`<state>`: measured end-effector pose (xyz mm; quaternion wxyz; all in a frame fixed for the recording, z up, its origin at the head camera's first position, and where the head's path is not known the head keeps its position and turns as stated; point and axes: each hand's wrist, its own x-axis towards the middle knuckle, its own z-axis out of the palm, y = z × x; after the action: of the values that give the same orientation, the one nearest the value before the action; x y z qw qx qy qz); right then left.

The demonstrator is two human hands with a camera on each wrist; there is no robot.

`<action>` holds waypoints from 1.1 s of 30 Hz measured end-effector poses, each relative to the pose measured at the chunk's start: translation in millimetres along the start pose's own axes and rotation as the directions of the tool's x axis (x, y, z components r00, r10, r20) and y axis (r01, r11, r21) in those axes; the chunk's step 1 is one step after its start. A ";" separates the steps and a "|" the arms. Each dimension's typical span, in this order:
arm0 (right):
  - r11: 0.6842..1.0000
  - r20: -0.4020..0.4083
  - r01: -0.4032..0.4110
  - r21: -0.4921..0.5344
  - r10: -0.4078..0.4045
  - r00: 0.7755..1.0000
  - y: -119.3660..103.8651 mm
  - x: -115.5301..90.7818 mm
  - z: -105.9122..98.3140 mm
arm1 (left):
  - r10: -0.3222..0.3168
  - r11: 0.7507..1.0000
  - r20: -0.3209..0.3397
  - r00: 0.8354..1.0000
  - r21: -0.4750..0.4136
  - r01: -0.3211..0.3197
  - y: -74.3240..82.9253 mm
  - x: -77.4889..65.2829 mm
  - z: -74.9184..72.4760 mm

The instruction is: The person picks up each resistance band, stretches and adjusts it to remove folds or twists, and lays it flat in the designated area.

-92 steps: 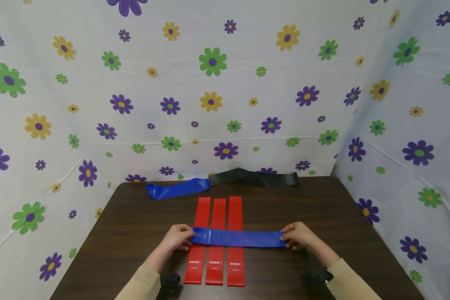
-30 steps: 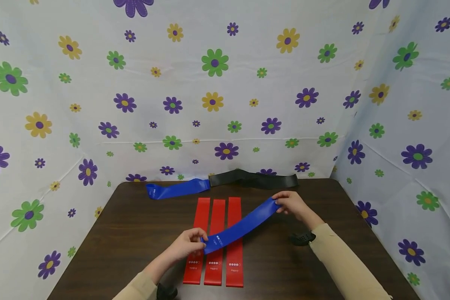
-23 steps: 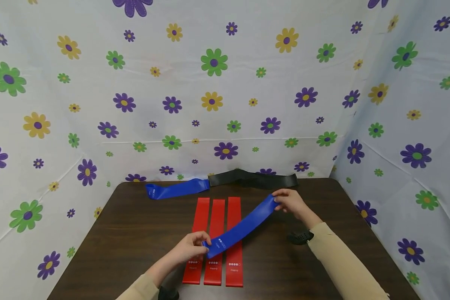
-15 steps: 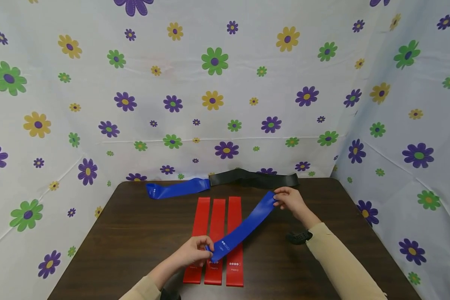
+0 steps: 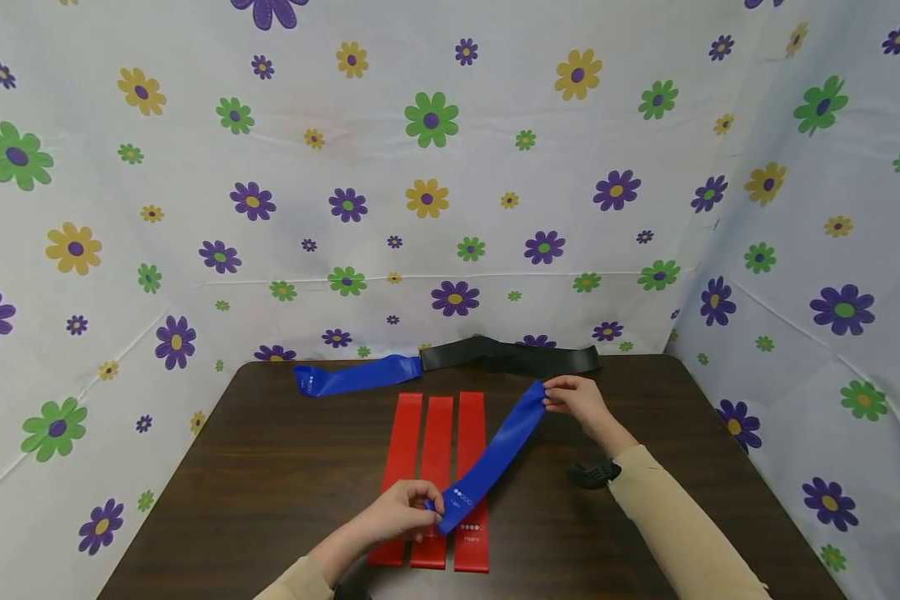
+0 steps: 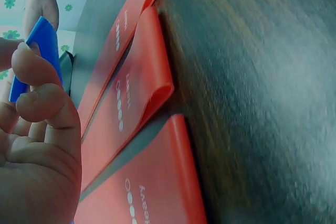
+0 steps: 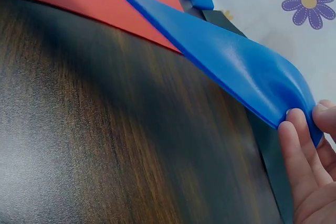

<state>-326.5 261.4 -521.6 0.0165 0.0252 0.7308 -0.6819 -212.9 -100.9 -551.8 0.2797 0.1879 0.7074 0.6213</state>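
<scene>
A blue resistance band (image 5: 495, 454) marked "Light" stretches diagonally above the table between both hands. My left hand (image 5: 401, 512) pinches its near end, over the lower part of the red bands. At the far end, my right hand (image 5: 579, 404) pinches the band between thumb and fingers, as the right wrist view also shows on the blue band (image 7: 231, 61). Beneath it lie three red resistance bands, left (image 5: 403, 442), middle (image 5: 437, 442) and right (image 5: 471, 425), side by side and lengthwise. The left hand hides parts of the left and middle ones.
Toward the table's back edge lies a second blue band (image 5: 356, 377), its right end meeting a black band (image 5: 510, 357). The dark wooden table (image 5: 270, 475) is bordered by a flower-print cloth (image 5: 375, 150) at the back and sides.
The blue band was level across the red bands; it has turned to a steep diagonal. My left hand moved right and nearer, while my right hand went farther back and slightly left.
</scene>
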 end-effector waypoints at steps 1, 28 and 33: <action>1.000 0.000 0.000 0.003 0.000 1.000 0.2 0.5 0.2 | -0.001 1.000 -0.001 1.000 0.005 0.001 0.5 0.1 1.4; 1.000 -0.044 -0.003 0.001 0.003 0.999 -3.6 9.6 7.2 | 0.038 0.999 0.004 0.999 0.027 -0.038 6.0 0.2 30.3; 1.000 -0.030 0.029 0.010 -0.029 0.999 -5.5 9.6 8.4 | 0.036 0.999 -0.004 0.999 0.033 -0.036 9.7 0.8 31.8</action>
<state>-336.4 252.8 -517.3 -0.0044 0.0251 0.7277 -0.6854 -194.3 -74.2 -544.6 0.2638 0.2038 0.7148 0.6147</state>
